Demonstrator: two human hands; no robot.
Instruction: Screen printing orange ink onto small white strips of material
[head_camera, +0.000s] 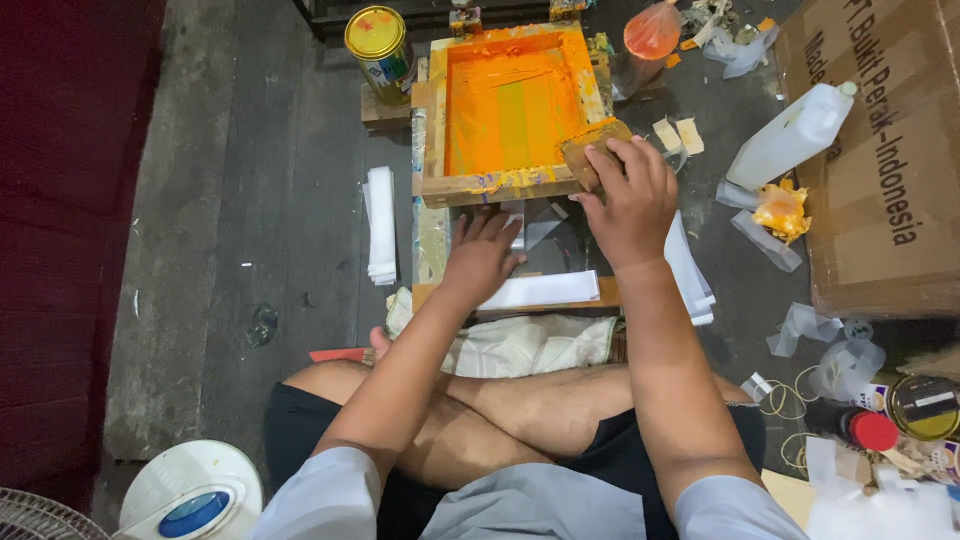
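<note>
A wooden printing screen frame (505, 185) coated in orange ink is tilted up from the floor in front of me. My right hand (628, 196) grips a wooden squeegee (590, 148) resting on the frame's near right corner. My left hand (482, 252) reaches flat under the raised frame, fingers spread, touching the glass base beside a white strip (545, 290). I sit cross-legged on the floor.
A yellow-lidded tin (378, 40) stands at the frame's far left. A stack of white strips (381, 225) lies left; more strips lie right. A white plastic jug (790, 138), a cardboard box (880, 150), an orange bag (652, 30), and a red-capped bottle (855, 425) sit right. A fan (190, 490) is at lower left.
</note>
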